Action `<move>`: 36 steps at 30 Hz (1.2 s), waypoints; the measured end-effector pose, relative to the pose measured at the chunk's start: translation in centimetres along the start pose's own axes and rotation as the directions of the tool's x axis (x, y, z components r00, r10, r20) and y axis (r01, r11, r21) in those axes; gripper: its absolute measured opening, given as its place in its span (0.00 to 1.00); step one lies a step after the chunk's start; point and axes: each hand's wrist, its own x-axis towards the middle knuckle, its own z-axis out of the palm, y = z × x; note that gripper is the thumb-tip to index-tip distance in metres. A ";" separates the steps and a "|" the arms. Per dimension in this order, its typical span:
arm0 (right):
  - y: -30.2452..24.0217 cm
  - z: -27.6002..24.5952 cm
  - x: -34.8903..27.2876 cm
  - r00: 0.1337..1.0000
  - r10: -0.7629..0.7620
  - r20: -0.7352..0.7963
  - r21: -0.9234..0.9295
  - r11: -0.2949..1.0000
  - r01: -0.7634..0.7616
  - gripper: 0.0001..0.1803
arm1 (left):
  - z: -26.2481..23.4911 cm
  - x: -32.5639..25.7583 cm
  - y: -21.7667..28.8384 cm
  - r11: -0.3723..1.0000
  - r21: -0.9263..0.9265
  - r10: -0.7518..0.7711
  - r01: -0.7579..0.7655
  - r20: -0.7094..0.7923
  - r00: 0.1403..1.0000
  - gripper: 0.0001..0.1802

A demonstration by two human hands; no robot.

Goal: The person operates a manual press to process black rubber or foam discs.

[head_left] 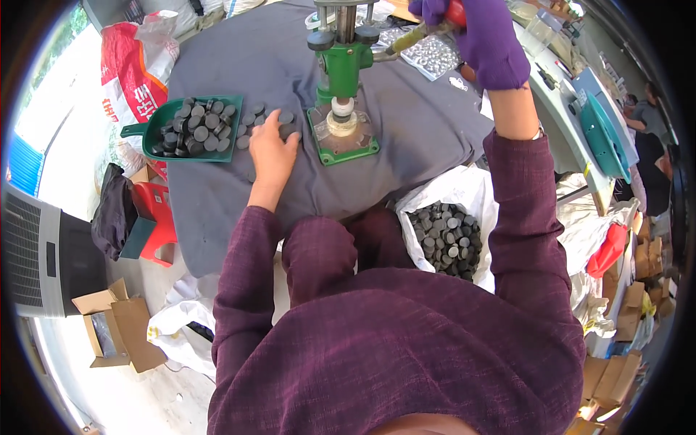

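Observation:
A green hand press (339,72) stands on the cloth-covered table in front of me. My right hand (487,47), in a purple glove, is closed round the red knob (456,12) of its lever. Under the press's ram, a pale round piece (342,125) sits on the base plate. My bare left hand (272,154) is left of the base, thumb and forefinger apart, among loose dark round discs (250,119). Some discs lie close by its fingers. A green dustpan-shaped scoop (150,143) left of this hand holds many more discs.
A white sack (487,194) of discs stands right of my knees. Small shiny pieces (433,54) lie on the table behind the lever. At left are a red stool (161,217), an open cardboard box (134,333) and a grey vented unit (51,254). Another person (644,112) is far right.

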 end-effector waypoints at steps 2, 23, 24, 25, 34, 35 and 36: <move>-0.1 0.2 0.4 0.998 0.055 -0.044 0.123 0.991 -0.049 0.20 | 0.1 0.5 2.6 0.929 -0.363 -0.062 0.074 0.045 0.997 0.36; 6.4 0.9 -15.4 1.000 -0.012 -0.015 -0.121 0.993 0.010 0.14 | 3.4 1.2 5.6 0.863 -0.504 -0.003 0.022 0.038 0.999 0.39; 6.6 1.3 -15.9 1.000 -0.008 -0.009 -0.144 0.990 0.007 0.14 | 3.0 1.2 4.6 0.906 -0.417 0.065 -0.073 -0.032 0.997 0.34; 6.2 1.8 -16.0 0.991 0.111 -0.071 0.019 0.994 -0.110 0.14 | 2.6 1.2 3.6 0.942 -0.318 0.077 -0.104 -0.095 0.993 0.24; 1.8 1.1 -10.9 0.976 0.214 -0.025 -0.035 0.976 -0.215 0.14 | 1.4 -1.0 0.5 0.949 0.262 0.150 -0.175 0.116 0.982 0.13; 1.1 1.1 -9.2 0.989 0.148 -0.009 -0.058 0.987 -0.148 0.15 | 1.4 -1.1 0.4 0.954 0.251 0.142 -0.162 0.099 0.985 0.12; 0.6 0.9 -7.7 0.997 0.080 0.003 -0.082 0.993 -0.080 0.17 | 1.3 -1.0 0.4 0.953 0.250 0.150 -0.169 0.093 0.984 0.12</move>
